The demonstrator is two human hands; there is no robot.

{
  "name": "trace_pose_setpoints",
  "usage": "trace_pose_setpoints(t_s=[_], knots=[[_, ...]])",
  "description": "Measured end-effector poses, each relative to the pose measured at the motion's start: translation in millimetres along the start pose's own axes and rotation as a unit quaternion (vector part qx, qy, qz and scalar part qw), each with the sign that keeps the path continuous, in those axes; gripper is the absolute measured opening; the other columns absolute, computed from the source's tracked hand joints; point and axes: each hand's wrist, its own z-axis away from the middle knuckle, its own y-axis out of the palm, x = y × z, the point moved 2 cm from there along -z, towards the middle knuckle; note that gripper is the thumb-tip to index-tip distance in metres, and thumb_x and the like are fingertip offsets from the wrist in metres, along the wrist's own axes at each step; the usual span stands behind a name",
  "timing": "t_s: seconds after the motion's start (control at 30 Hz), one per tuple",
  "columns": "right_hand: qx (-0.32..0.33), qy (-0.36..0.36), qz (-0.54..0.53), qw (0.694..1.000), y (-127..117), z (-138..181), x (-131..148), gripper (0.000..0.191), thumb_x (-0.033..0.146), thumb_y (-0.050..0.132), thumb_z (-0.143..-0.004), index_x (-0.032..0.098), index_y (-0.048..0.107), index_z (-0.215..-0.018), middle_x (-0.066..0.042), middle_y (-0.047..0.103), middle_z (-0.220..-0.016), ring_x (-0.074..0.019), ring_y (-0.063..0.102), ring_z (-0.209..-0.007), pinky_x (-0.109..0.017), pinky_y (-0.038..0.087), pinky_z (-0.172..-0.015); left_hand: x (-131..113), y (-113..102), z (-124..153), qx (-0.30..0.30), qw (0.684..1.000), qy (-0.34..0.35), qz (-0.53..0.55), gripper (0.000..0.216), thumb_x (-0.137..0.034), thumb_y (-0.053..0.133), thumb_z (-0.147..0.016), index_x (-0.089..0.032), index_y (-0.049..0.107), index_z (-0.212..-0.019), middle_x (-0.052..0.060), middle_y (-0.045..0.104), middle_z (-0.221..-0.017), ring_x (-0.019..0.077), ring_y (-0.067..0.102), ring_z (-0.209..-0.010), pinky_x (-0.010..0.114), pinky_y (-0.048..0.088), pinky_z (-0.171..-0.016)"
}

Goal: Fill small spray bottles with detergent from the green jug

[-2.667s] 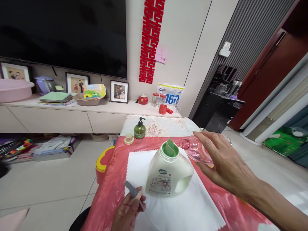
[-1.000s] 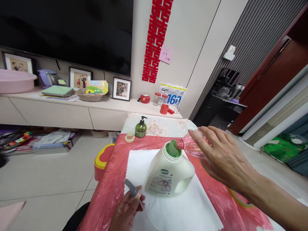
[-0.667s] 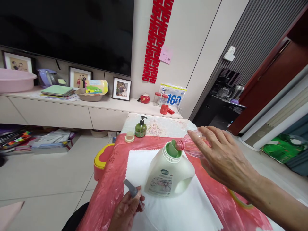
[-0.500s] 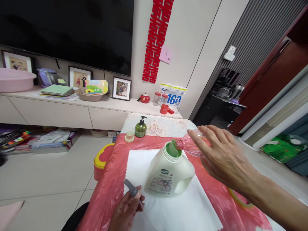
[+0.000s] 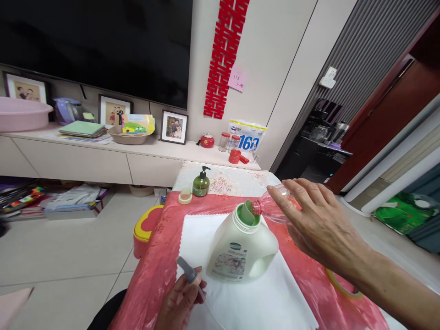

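My right hand (image 5: 312, 217) is wrapped round a clear plastic bottle (image 5: 273, 206), tipped sideways to the left. The bottle's neck rests at the green spout in the open mouth of a pale detergent jug (image 5: 237, 256). The jug stands upright on a white cloth (image 5: 195, 233). Between the fingers of my left hand (image 5: 180, 298) is a grey pump head (image 5: 187, 270) with a thin clear tube hanging down, held low to the left of the jug. Whether liquid runs from the bottle cannot be made out.
A green pump bottle (image 5: 201, 184) and a pale cap (image 5: 184, 195) stand at the table's far left. A roll of tape (image 5: 343, 286) lies under my right forearm on the red table cover (image 5: 151, 270). A yellow and pink stool (image 5: 142, 233) is beside the table.
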Motion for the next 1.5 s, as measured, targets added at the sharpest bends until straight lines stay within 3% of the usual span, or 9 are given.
trace_pose_setpoints(t_s=[1.5], knots=[[-0.018, -0.014, 0.014, 1.0, -6.9, 0.4, -4.4, 0.063, 0.009, 0.058, -0.082, 0.02, 0.04, -0.141, -0.019, 0.051, -0.136, -0.0401, 0.051, -0.122, -0.055, 0.046, -0.099, -2.2, 3.0, 2.2, -0.016, 1.0, -0.001, -0.009, 0.056, -0.057, 0.092, -0.058, -0.021, 0.081, -0.1, 0.008, 0.075, -0.079, 0.0188, 0.062, -0.07, 0.031, 0.051, -0.068]])
